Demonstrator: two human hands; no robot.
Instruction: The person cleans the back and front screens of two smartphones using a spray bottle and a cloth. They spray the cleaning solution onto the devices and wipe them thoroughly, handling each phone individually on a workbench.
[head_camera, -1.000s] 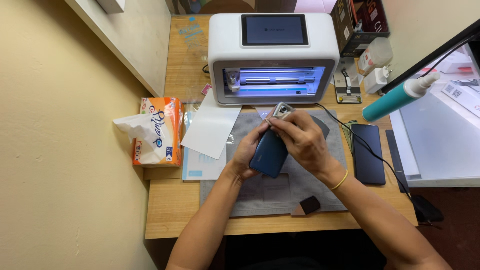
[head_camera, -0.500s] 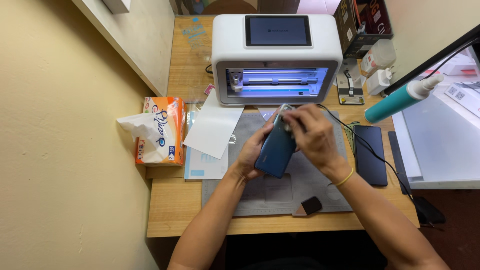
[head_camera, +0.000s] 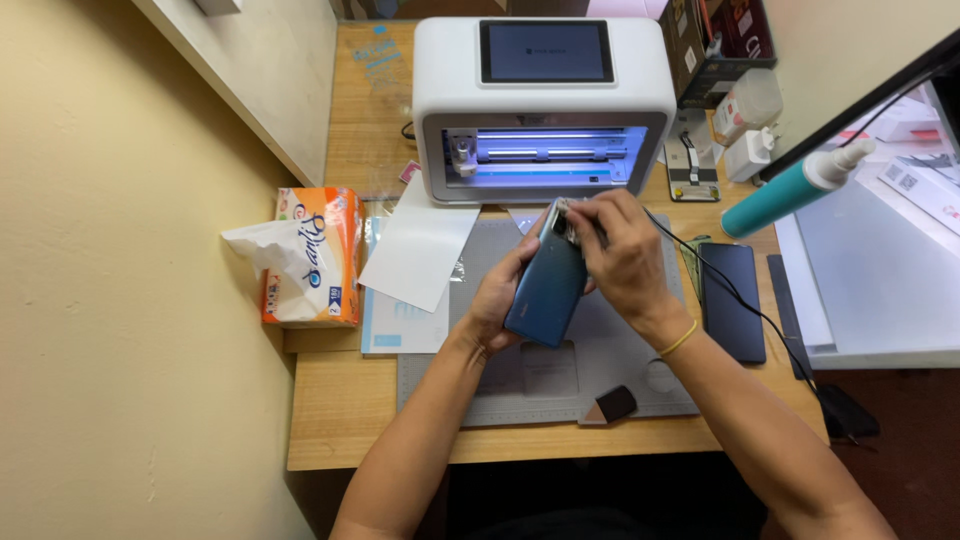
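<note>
A blue smartphone (head_camera: 545, 285) is held back side up above a grey cutting mat (head_camera: 620, 370). My left hand (head_camera: 495, 300) grips its left edge from below. My right hand (head_camera: 625, 255) covers the phone's top end, with the fingers pressed at the camera corner. A white cutting machine (head_camera: 545, 95) with a lit blue slot and a dark screen on top stands just beyond the hands.
An orange tissue pack (head_camera: 310, 255) and white sheets (head_camera: 420, 250) lie to the left. A second dark phone (head_camera: 732, 300) with a cable lies to the right, a small dark scraper (head_camera: 612, 404) near the mat's front edge, a teal spray bottle (head_camera: 790, 190) at right, and a wall along the left.
The phone has tilted more upright and shifted slightly up and right in my hands. My right hand's fingers stay at its top corner.
</note>
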